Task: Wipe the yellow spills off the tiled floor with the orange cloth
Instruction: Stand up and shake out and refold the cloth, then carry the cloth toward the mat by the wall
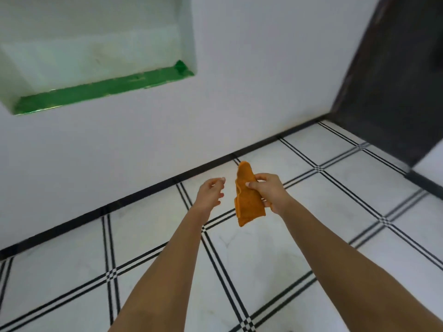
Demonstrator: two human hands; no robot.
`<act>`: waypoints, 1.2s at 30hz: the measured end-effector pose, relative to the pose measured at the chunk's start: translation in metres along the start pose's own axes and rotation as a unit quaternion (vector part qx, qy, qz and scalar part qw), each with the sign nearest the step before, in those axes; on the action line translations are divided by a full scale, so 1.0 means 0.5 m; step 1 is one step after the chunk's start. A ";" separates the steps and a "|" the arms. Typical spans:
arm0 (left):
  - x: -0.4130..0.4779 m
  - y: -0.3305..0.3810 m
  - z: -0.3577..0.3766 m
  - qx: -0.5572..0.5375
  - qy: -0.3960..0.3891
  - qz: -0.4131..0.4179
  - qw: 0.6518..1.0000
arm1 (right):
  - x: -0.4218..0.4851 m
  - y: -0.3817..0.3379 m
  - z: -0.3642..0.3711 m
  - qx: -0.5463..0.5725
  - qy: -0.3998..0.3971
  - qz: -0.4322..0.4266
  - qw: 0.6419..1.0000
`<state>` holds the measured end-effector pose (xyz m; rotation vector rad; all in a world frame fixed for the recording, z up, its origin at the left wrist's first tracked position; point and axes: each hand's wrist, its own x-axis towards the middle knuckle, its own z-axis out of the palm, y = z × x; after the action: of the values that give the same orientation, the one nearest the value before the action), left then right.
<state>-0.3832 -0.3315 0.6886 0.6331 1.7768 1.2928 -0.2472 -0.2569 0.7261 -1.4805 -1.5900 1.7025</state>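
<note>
Right hand (269, 192) grips the folded orange cloth (248, 200) above the tiled floor (299, 248); left hand (211, 192) hangs empty, fingers loose. No yellow spills seem visible, so finding one probably comes next.

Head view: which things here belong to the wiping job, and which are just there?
Job: orange cloth, gripped by the right hand; left hand, free beside it; tiled floor, no yellow spill in sight.
Not the job: wall niche with green ledge; dark door; black skirting.
</note>
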 end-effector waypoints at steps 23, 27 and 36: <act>-0.004 0.146 1.303 0.099 -0.372 -0.016 0.923 | 0.019 0.308 -1.163 0.156 0.370 0.053 0.914; 0.022 0.160 1.516 0.124 -0.413 -0.013 0.902 | 0.064 0.350 -1.342 0.191 0.421 0.073 0.884; 0.142 0.253 2.040 0.165 -0.505 -0.008 0.847 | 0.203 0.389 -1.799 0.265 0.501 0.077 0.820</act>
<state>0.4328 0.2966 0.6546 1.2083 1.0724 0.4254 0.5529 0.2076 0.6860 -1.7383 -0.3995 0.9484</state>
